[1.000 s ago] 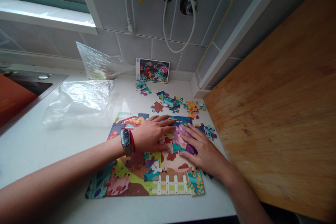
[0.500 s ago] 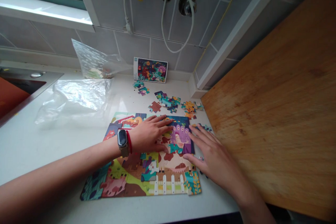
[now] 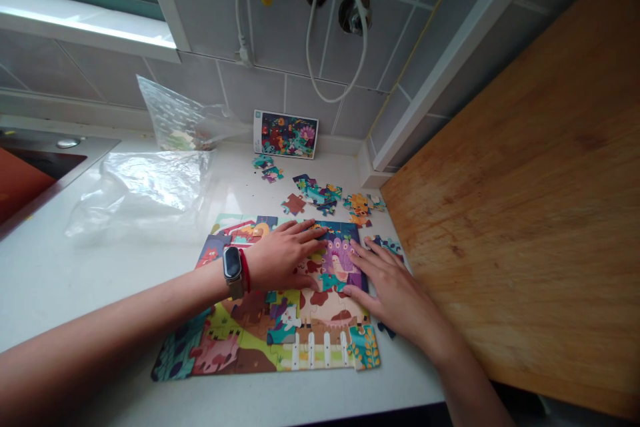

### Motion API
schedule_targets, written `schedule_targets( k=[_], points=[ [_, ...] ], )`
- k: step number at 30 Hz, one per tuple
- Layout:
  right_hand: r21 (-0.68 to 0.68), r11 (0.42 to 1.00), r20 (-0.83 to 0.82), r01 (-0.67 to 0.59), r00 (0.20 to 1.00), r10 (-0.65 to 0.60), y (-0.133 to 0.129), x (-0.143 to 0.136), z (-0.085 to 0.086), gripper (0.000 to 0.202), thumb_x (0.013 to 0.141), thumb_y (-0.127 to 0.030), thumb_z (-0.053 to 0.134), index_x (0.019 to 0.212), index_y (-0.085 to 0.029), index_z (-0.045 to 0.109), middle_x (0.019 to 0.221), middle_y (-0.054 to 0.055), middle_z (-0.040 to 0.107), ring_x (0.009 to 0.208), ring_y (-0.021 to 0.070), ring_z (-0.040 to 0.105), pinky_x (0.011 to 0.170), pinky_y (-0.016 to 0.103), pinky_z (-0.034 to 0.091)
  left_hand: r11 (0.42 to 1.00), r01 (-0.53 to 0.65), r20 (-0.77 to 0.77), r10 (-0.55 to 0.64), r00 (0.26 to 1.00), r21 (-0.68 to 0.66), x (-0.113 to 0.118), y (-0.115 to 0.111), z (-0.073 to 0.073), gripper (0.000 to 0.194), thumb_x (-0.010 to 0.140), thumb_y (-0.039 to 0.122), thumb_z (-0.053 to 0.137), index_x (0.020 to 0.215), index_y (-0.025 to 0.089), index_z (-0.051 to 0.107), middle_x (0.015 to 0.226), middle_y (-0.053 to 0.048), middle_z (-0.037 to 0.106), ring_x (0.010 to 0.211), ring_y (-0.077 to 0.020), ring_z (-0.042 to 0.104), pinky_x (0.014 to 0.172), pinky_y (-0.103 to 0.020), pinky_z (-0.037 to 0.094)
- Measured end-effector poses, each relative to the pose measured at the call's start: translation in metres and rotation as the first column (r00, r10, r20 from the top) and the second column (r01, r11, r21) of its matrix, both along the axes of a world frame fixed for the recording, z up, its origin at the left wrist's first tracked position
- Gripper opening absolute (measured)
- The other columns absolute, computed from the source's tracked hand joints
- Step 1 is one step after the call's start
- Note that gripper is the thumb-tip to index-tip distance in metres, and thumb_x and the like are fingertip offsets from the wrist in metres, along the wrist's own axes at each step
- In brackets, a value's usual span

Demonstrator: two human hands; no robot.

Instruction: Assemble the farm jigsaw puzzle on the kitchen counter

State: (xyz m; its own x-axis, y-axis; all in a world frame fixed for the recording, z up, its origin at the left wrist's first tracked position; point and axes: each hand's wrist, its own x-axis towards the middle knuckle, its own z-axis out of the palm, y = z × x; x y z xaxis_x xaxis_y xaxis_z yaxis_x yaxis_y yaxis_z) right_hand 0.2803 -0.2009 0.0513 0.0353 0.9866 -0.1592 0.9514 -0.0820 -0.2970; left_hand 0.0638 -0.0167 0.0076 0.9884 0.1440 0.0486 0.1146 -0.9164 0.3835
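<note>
A colourful jigsaw puzzle (image 3: 250, 340) lies on the white counter, with a pig, a cow and a white fence on it. My left hand (image 3: 283, 257) rests flat across its upper middle, fingers spread, hiding the pieces below. On the puzzle's right edge, beside the purple peacock (image 3: 341, 260), lies my right hand (image 3: 387, 280) with its fingers apart and nothing held. A teal piece with yellow leaves (image 3: 365, 347) sits at the lower right corner. Loose pieces (image 3: 320, 193) are heaped behind the puzzle, and a few more (image 3: 389, 247) lie past my right fingertips.
A picture card (image 3: 285, 134) leans against the tiled wall. Clear plastic bags (image 3: 155, 180) lie at the back left, one with pieces inside. A large wooden board (image 3: 525, 213) stands along the right side. A white cable (image 3: 311, 47) hangs on the wall.
My right hand has moved a little left, and its fingertips now rest on the puzzle's right edge. My left hand has stayed in the same spot.
</note>
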Motion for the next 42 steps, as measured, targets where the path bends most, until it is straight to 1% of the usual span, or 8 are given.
schedule_targets(
  k=[4,10,16,22,28,34,37,42],
  points=[
    [0.057,0.998,0.033,-0.014,0.999,0.012,-0.011,0.003,0.008,0.057,0.101,-0.043,0.062,0.155,-0.028,0.053,0.167,0.005,0.043,0.157,0.0338,0.035,0.126,0.060,0.036,1.000,0.001,0.007,-0.001,1.000,0.003,0.000,0.000,-0.002,0.077,0.091,0.066,0.069,0.152,0.022,0.051,0.167,-0.012,0.040,0.154,-0.0400,0.036,0.124,-0.058,0.032],
    [-0.050,0.997,0.035,-0.065,0.997,0.067,-0.019,0.000,0.012,0.051,0.101,-0.023,0.051,0.151,-0.029,0.059,0.158,0.002,0.055,0.154,0.0304,0.041,0.123,0.056,0.042,1.000,-0.001,-0.050,0.002,0.999,0.021,0.001,-0.002,0.004,0.079,0.091,0.067,0.069,0.152,0.021,0.050,0.168,-0.013,0.039,0.154,-0.0409,0.036,0.123,-0.059,0.034],
    [-0.039,0.999,0.000,-0.017,1.000,0.017,-0.021,0.000,0.009,0.053,0.099,-0.030,0.058,0.151,-0.024,0.059,0.160,0.007,0.052,0.149,0.0291,0.049,0.123,0.051,0.043,1.000,-0.001,-0.012,0.001,1.000,0.014,0.000,-0.001,0.000,0.081,0.091,0.069,0.067,0.153,0.021,0.050,0.169,-0.013,0.037,0.154,-0.0400,0.036,0.123,-0.057,0.034],
    [-0.050,0.998,0.034,-0.046,0.998,0.047,-0.017,-0.002,0.008,0.052,0.093,-0.023,0.066,0.144,-0.025,0.066,0.155,0.008,0.058,0.144,0.0312,0.055,0.122,0.053,0.045,1.000,0.002,0.052,-0.003,0.999,0.017,0.000,0.001,-0.002,0.081,0.090,0.073,0.067,0.150,0.021,0.053,0.165,-0.014,0.043,0.152,-0.0399,0.040,0.122,-0.057,0.036],
    [-0.106,0.994,0.081,-0.006,0.997,0.015,-0.010,-0.009,0.015,0.047,0.092,-0.018,0.069,0.138,-0.021,0.071,0.152,0.010,0.062,0.147,0.0360,0.051,0.122,0.057,0.044,0.999,0.006,0.020,-0.006,1.000,0.035,0.001,0.001,0.002,0.082,0.088,0.073,0.068,0.150,0.021,0.053,0.166,-0.014,0.043,0.152,-0.0399,0.040,0.122,-0.056,0.037],
    [-0.080,0.996,0.065,-0.041,0.997,0.046,-0.007,-0.021,0.013,0.054,0.095,-0.027,0.067,0.149,-0.021,0.061,0.164,0.010,0.047,0.156,0.0358,0.038,0.124,0.058,0.041,0.998,0.006,-0.011,-0.006,1.000,0.056,0.000,0.000,0.002,0.082,0.090,0.070,0.068,0.153,0.021,0.051,0.167,-0.013,0.040,0.154,-0.0393,0.038,0.124,-0.056,0.034],
    [-0.041,0.997,0.027,-0.066,0.997,0.067,-0.006,-0.024,0.006,0.057,0.097,-0.027,0.065,0.152,-0.018,0.057,0.165,0.013,0.044,0.154,0.0329,0.042,0.125,0.055,0.040,0.999,0.007,-0.024,-0.006,1.000,0.052,0.000,-0.001,0.003,0.083,0.091,0.070,0.067,0.153,0.018,0.051,0.168,-0.014,0.038,0.155,-0.0402,0.036,0.124,-0.058,0.033],
    [0.024,0.998,-0.021,-0.063,0.998,0.063,-0.004,-0.018,-0.001,0.053,0.095,-0.028,0.069,0.146,-0.020,0.064,0.158,0.012,0.055,0.151,0.0318,0.047,0.125,0.055,0.040,1.000,0.002,-0.025,-0.001,1.000,0.027,0.000,-0.001,0.001,0.083,0.091,0.070,0.068,0.153,0.017,0.051,0.168,-0.015,0.037,0.155,-0.0412,0.034,0.125,-0.060,0.033]
  ],
)
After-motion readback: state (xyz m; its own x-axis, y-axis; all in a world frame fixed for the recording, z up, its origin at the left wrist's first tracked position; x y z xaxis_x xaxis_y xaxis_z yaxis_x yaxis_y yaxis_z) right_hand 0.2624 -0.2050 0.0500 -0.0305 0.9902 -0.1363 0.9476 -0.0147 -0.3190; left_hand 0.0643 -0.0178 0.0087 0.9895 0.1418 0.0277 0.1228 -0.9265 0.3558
